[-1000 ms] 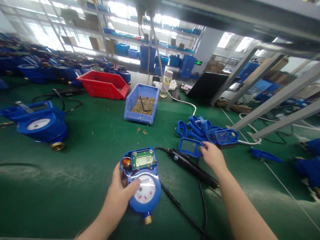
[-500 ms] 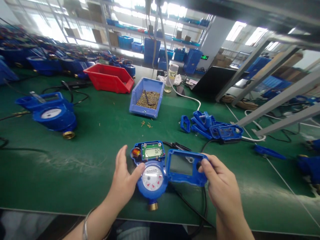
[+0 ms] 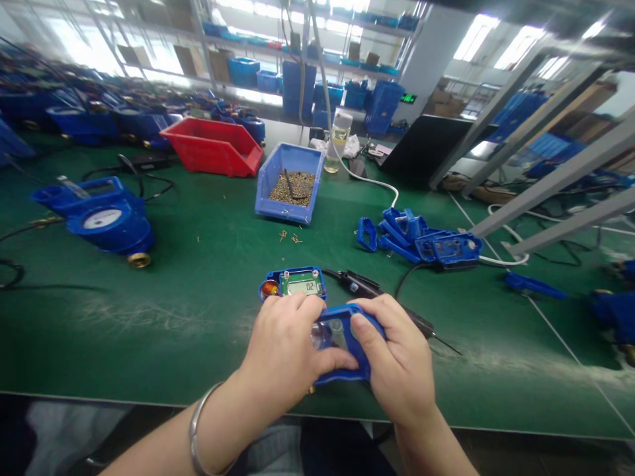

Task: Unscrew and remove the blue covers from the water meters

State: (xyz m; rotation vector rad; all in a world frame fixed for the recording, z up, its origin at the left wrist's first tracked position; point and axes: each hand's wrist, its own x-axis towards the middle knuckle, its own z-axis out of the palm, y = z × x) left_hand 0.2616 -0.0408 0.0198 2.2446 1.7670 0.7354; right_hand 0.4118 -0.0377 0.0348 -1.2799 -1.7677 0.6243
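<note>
Between both hands I hold a blue plastic meter cover (image 3: 364,350) with a clear window, tilted above the table. My left hand (image 3: 285,350) grips its left side, thumb across the lower part of the frame. On the right side, my right hand (image 3: 397,357) is closed on the edge, thumb on the face. Behind my left hand sits a water meter (image 3: 302,283) with its top open, showing a green circuit board and a display; its dial is hidden by my hands. A black electric screwdriver (image 3: 364,285) lies behind the cover, its thin bit pointing right.
A blue bin (image 3: 288,210) of small brass screws holds a hex key; a few loose screws (image 3: 290,237) lie before it. A red bin (image 3: 211,149) stands to its left. Another water meter (image 3: 109,221) is at left, blue covers (image 3: 421,241) at right, near a metal frame (image 3: 540,178).
My right hand has brought the cover left, in front of the water meter. My left hand has left the meter's side and taken hold of the cover. More of the screwdriver now shows.
</note>
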